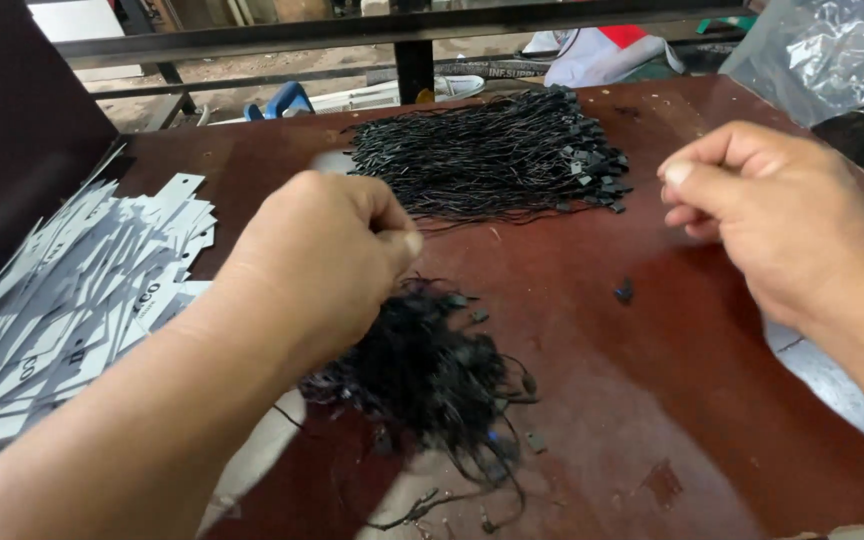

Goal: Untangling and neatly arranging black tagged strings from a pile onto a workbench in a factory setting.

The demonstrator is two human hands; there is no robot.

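Observation:
My left hand (327,255) is closed over a bunch of black tag strings (422,370) that hangs from it, blurred, above the dark red table (672,400). My right hand (767,215) hovers to the right with its fingers curled together; whether anything is pinched in it I cannot tell. Behind both hands a neat pile of black strings with small plastic fasteners (497,155) lies on the table. One loose black fastener (624,292) sits on the wood between the hands.
A spread heap of white paper tags (62,300) covers the table's left side. A clear plastic bag (827,50) lies at the back right. A dark metal rail (392,30) runs behind the table, with cloth and clutter on the floor beyond.

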